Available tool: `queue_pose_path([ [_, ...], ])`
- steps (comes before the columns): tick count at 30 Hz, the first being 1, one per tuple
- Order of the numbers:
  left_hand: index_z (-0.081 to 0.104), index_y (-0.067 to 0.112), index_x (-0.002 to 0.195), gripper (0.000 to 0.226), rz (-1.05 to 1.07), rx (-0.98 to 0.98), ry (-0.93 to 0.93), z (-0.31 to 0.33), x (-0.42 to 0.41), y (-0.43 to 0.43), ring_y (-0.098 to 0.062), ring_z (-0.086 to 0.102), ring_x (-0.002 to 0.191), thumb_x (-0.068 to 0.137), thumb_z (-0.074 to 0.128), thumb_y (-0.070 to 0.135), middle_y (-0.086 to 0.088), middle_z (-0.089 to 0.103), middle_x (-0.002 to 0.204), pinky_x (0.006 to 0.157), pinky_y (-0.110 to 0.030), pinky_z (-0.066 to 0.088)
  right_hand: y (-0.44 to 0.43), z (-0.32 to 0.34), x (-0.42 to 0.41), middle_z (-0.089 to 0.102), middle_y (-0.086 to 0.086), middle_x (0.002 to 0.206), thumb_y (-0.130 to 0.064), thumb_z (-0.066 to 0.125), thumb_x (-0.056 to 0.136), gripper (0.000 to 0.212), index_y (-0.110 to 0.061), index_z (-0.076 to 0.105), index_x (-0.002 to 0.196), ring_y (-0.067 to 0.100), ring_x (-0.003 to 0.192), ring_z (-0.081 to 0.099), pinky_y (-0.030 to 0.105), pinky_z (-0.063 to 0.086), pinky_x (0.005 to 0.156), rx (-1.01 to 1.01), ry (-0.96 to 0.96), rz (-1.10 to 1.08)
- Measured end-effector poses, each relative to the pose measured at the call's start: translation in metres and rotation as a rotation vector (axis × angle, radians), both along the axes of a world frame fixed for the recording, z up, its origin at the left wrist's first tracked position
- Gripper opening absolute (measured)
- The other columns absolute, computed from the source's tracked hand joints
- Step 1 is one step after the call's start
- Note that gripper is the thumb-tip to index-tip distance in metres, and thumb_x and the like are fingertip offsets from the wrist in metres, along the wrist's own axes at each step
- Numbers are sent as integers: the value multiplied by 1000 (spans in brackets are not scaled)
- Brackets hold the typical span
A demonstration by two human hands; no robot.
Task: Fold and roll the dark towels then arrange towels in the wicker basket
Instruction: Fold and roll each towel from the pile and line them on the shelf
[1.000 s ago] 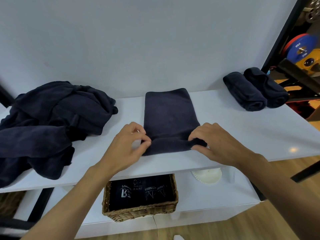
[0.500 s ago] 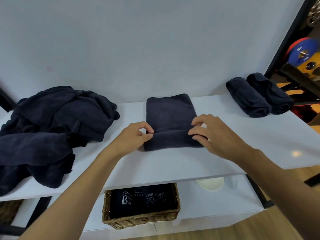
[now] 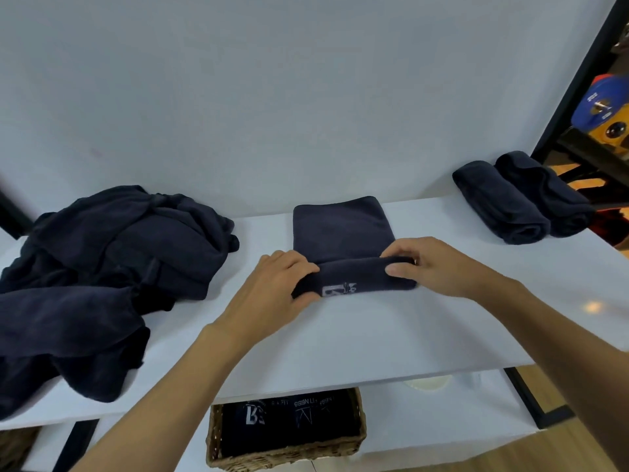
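Dark towel (image 3: 342, 229) lies mid-shelf on white shelf (image 3: 374, 328), near end rolled into a tube w/ pale logo facing up. Left hand (image 3: 272, 287) grips the roll's left end, fingers curled over top, thumb under. Right hand (image 3: 425, 264) grips the right end, thumb on front, fingers curled over back. Unrolled part lies flat beyond the fingers toward wall. Wicker basket (image 3: 286, 458) sits on lower shelf below, dark towels inside.

Towel pile (image 3: 102, 267) left on the shelf (image 3: 374, 335), half-rolled towel (image 3: 343, 229) middle, two rolled towels (image 3: 500, 206) far right, basket (image 3: 286, 462) underneath.
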State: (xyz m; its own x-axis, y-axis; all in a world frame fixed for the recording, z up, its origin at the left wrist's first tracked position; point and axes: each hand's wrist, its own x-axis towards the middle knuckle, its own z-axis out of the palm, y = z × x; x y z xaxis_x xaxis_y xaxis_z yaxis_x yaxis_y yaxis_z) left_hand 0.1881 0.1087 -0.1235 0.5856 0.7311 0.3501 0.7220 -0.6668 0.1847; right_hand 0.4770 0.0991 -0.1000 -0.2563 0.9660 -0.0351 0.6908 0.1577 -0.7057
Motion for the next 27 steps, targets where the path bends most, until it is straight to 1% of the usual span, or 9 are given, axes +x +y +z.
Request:
queue_pose_path([
  [3, 68, 25, 113, 22, 117, -354, -218, 14, 6, 16, -8, 59, 90, 91, 65, 26, 13, 67, 102, 84, -22, 46, 12, 3, -1, 69, 0, 87, -20, 65, 92, 8, -22, 59, 97, 8, 67, 59, 17, 47, 60, -44, 117, -75],
  [8, 73, 21, 102, 16, 188, -770, -415, 24, 9, 50, -13, 67, 99, 94, 60, 15, 3, 73, 104, 86, -33, 56, 16, -4, -3, 61, -13, 102, -32, 69, 88, 10, -28, 71, 97, 8, 89, 54, 23, 41, 82, 464, -255, -2],
  [10, 73, 17, 101, 14, 204, -832, -463, 25, 12, 58, -13, 66, 95, 94, 61, 14, 1, 72, 103, 82, -29, 52, 16, -10, -2, 60, -16, 107, -48, 68, 84, 31, -27, 69, 107, 9, 93, 49, 26, 37, 86, 461, -361, 77],
  [14, 66, 21, 88, 2, 271, -601, -408, 22, 16, 66, -7, 59, 79, 89, 68, 22, 4, 67, 91, 72, -24, 43, 30, -12, 1, 62, -19, 100, -41, 69, 87, 24, -27, 67, 106, 2, 88, 49, 13, 35, 79, 331, -270, 12],
  [16, 66, 25, 82, 8, 286, -335, -331, 19, 17, 61, -4, 57, 76, 88, 68, 29, 11, 65, 88, 74, -28, 45, 41, -6, -1, 65, -17, 93, -34, 68, 89, 11, -28, 66, 98, 3, 82, 57, 9, 41, 69, 184, -105, -43],
  [18, 70, 27, 93, 18, 243, -163, -210, 15, 16, 53, -9, 58, 81, 87, 67, 44, 12, 62, 98, 76, -31, 47, 52, -2, -1, 70, -6, 91, -29, 68, 90, 9, -25, 64, 96, 11, 78, 64, 14, 47, 60, 34, 102, -84],
  [22, 62, 24, 125, 57, 195, -179, 21, 7, 9, 56, -13, 49, 107, 79, 68, 57, 11, 58, 119, 81, -21, 34, 73, 5, -1, 67, -4, 89, -30, 71, 86, 13, -26, 61, 92, 7, 77, 60, 20, 43, 69, -25, 70, -107],
  [25, 66, 24, 115, 42, 194, -327, -125, 13, 10, 67, -13, 49, 97, 82, 69, 51, 10, 60, 106, 77, -22, 36, 75, 10, -6, 63, -8, 92, -23, 71, 87, 5, -21, 67, 89, 0, 81, 56, 13, 40, 73, 170, -63, -62],
  [27, 69, 21, 106, 31, 189, -446, -199, 19, 12, 75, -15, 55, 89, 85, 70, 44, 6, 64, 99, 75, -24, 44, 70, 8, -6, 63, -11, 93, -22, 69, 89, 3, -21, 71, 90, 4, 84, 55, 20, 44, 78, 400, -162, 15],
])
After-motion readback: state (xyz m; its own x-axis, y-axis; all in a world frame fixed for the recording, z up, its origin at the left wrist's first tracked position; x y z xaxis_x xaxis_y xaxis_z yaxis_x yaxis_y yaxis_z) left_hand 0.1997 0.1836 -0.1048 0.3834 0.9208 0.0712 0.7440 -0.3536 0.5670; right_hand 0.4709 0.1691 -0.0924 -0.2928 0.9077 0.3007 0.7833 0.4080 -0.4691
